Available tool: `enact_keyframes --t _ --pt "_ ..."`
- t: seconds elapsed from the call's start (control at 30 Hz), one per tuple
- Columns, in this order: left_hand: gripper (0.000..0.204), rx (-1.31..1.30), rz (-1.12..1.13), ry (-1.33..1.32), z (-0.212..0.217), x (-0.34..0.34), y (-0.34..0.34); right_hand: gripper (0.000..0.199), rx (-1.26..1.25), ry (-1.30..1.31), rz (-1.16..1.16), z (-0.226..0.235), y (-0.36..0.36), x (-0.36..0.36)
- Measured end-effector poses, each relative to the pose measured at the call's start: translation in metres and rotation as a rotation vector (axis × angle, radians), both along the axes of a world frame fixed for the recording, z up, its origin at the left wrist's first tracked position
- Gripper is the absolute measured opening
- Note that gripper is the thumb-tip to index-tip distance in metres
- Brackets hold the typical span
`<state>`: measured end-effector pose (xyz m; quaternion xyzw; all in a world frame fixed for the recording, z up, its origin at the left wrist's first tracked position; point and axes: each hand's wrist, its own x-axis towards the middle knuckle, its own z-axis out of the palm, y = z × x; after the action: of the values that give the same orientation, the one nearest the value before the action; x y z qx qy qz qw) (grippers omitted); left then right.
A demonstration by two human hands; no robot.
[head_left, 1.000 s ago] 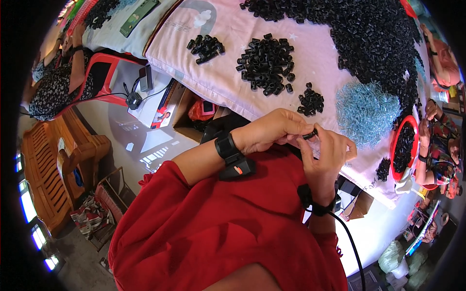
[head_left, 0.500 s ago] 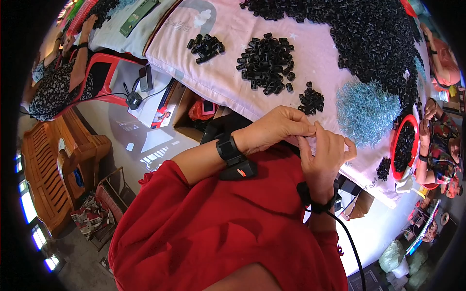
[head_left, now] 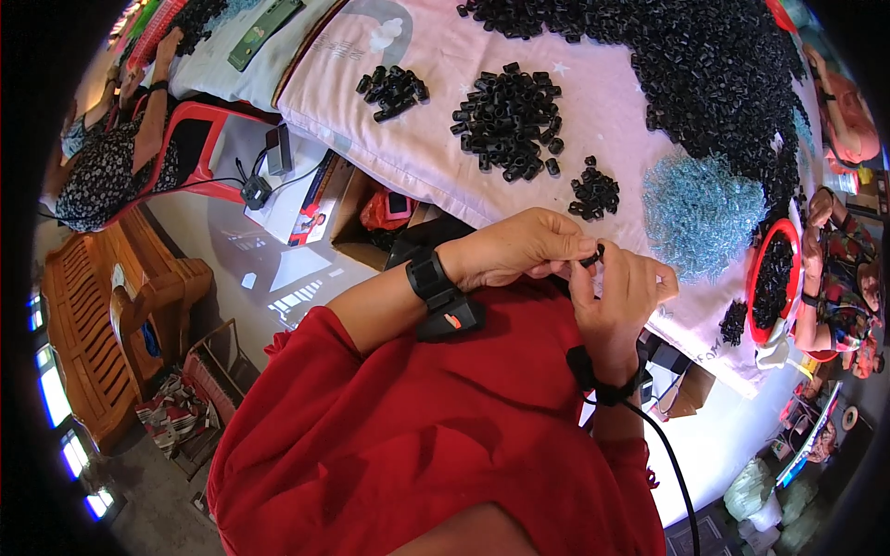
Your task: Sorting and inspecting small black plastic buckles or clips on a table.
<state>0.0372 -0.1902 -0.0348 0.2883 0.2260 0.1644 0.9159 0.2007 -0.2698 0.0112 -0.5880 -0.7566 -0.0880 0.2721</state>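
Just above my lap, the fingertips of both hands meet on a small black plastic piece. My left hand pinches it from the left side. From the right, my right hand grips it between thumb and fingers, which partly hide its shape. Beyond the hands, on a pink cloth, lie a little heap of small black parts, a larger pile of short black tubes and a loose group of black pieces. A tangled mound of pale blue springs or wires is to the right.
A broad heap of black parts spreads across the far right. A red basin holds more, near another person's hands. At left are a phone, a red chair and a wooden bench. A cable trails from my right wrist.
The black piece now shows between my fingertips, where it was hidden before. My left hand and wrist have shifted slightly left and down; the piles look the same.
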Motion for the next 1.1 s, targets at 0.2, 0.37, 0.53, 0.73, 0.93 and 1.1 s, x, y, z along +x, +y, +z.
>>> enact_keyframes --t 0.2,0.37,0.53,0.73,0.93,1.1 --pt "0.032 0.006 -0.034 -0.049 0.006 0.004 0.000 0.025 -0.016 -0.040 -0.021 -0.003 -0.009 -0.001" --pt "0.034 0.054 -0.009 0.033 0.005 0.004 -0.002 0.030 -0.025 0.028 -0.014 -0.007 -0.007 0.004" --pt "0.034 0.094 0.003 0.066 0.010 0.006 0.003 0.036 -0.021 0.072 -0.094 -0.005 -0.005 0.005" --pt "0.035 0.109 -0.081 0.046 0.006 -0.001 0.006 0.025 -0.080 0.030 0.017 -0.002 -0.005 0.006" --pt "0.033 0.075 -0.145 0.040 0.001 0.000 0.004 0.023 -0.145 0.070 0.036 -0.008 -0.011 0.009" --pt "0.023 0.044 0.002 0.148 0.016 -0.006 0.006 0.019 -0.156 0.265 -0.051 -0.027 0.003 0.047"
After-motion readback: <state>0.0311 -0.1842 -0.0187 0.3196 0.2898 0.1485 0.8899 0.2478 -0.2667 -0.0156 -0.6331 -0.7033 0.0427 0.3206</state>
